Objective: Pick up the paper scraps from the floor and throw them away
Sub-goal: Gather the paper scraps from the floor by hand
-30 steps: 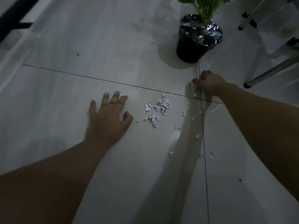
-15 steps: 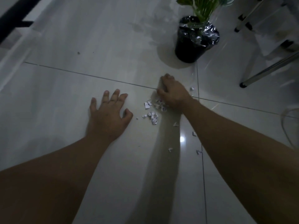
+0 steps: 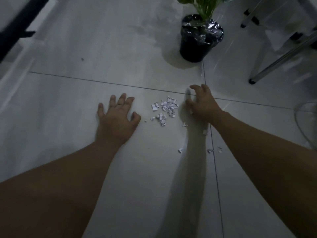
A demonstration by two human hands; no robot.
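Observation:
A small heap of white paper scraps lies on the pale tiled floor between my two hands. My left hand rests flat on the floor just left of the heap, fingers spread, holding nothing. My right hand is on the floor right of the heap, fingers curled like a claw and apart, with nothing visibly held. Loose scraps lie nearer to me: one below the heap, one by my right forearm, one lower down, and a few on the tile seam.
A black pot lined with shiny plastic, holding a green plant, stands beyond my right hand. Metal furniture legs stand at the upper right. A dark bar crosses the top left corner. A thin hoop or cable curves at the right edge.
My right hand swept left onto the heap, pushing stray scraps into it, then drew back right to the tile seam. The heap is denser. My left hand stayed put.

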